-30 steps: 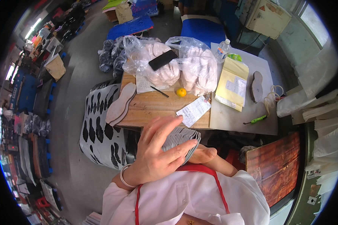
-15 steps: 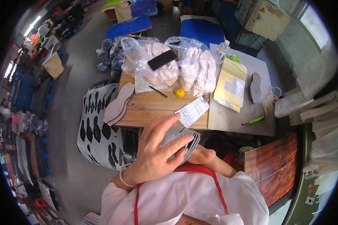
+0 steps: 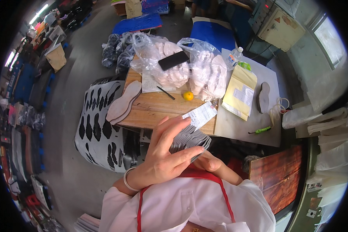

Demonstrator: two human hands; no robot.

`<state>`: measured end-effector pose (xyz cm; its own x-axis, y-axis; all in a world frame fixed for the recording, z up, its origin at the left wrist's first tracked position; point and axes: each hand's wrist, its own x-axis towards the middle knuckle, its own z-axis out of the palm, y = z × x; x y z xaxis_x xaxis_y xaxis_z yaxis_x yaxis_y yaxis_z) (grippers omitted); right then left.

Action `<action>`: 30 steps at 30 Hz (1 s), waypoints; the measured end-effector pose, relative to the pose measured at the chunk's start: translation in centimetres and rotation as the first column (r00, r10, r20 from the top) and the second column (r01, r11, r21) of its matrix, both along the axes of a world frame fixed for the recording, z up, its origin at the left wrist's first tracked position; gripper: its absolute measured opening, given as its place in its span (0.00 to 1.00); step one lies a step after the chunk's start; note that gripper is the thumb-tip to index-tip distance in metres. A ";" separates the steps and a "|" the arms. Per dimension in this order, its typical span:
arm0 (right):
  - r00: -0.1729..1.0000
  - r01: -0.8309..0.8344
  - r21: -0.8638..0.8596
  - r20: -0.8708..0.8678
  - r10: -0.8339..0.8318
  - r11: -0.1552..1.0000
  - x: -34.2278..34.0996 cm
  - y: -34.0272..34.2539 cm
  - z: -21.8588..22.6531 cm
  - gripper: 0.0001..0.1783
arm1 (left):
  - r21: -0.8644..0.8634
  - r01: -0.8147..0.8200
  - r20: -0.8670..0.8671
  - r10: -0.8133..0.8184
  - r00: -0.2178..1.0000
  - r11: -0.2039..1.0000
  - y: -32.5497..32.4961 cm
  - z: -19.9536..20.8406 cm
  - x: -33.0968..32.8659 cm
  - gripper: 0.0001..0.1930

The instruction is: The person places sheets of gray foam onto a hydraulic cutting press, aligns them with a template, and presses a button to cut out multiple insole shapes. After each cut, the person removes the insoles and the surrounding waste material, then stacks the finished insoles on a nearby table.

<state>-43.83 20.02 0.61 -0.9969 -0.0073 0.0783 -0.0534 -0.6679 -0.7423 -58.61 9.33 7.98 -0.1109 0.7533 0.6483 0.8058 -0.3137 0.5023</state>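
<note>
Just below centre, the left hand [image 3: 164, 159] spreads its fingers apart across a grey stack [image 3: 190, 140]; whether the right hand [image 3: 211, 164] grips is unclear. Layers seem light, bendy, slippery; hold opposite edges.

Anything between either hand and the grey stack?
Nothing visible at the left hand: its fingers spread directly over the stack. The right hand is partly hidden behind the stack, so I can't tell there.
</note>
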 end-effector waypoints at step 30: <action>0.837 0.546 0.071 -0.001 -0.547 0.835 -7.6 -1.2 6.1 0.54 | -0.264 0.055 0.616 0.125 0.778 0.963 -0.5 -15.6 -3.0 0.47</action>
<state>-51.42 18.80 6.76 -0.8416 0.5344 0.0783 -0.3806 -0.4840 -0.7880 -61.64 8.83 -7.61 -0.4510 0.8664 0.2142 0.2952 -0.0816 0.9519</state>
